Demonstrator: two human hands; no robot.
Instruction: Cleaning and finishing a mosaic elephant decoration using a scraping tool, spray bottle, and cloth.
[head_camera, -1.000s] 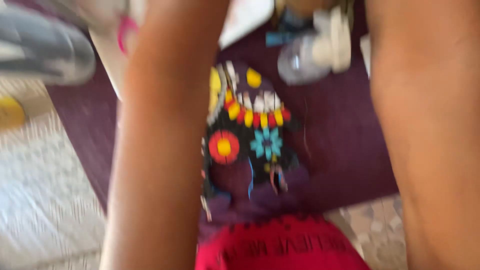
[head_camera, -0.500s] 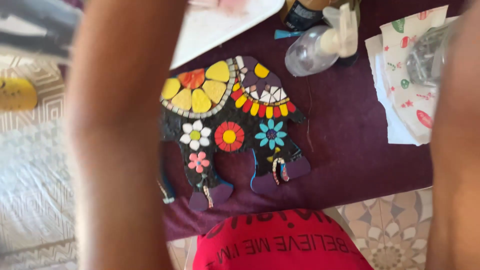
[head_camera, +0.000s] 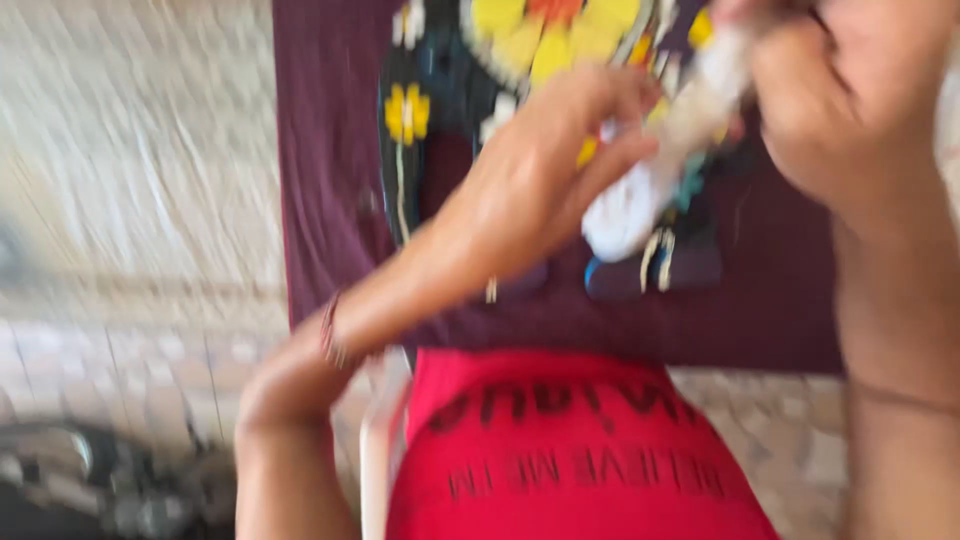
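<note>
Nearest to the camera, a red shirt (head_camera: 570, 450) is showing just below the purple cloth (head_camera: 320, 180). On that cloth the mosaic elephant (head_camera: 420, 110) is lying, already covered with coloured tiles. Above it, the left hand (head_camera: 545, 185) and right hand (head_camera: 840, 100) are both gripping a white bottle (head_camera: 650, 180); blur is hiding what is left.

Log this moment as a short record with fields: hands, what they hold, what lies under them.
left hand: raised over the mosaic, fingers at a white object
right hand: closed around the upper end of the white object
white object: blurred, kind unclear
mosaic piece: dark, with yellow and orange tiles and flowers
cloth: dark purple, under the mosaic
clothing: red garment
</note>
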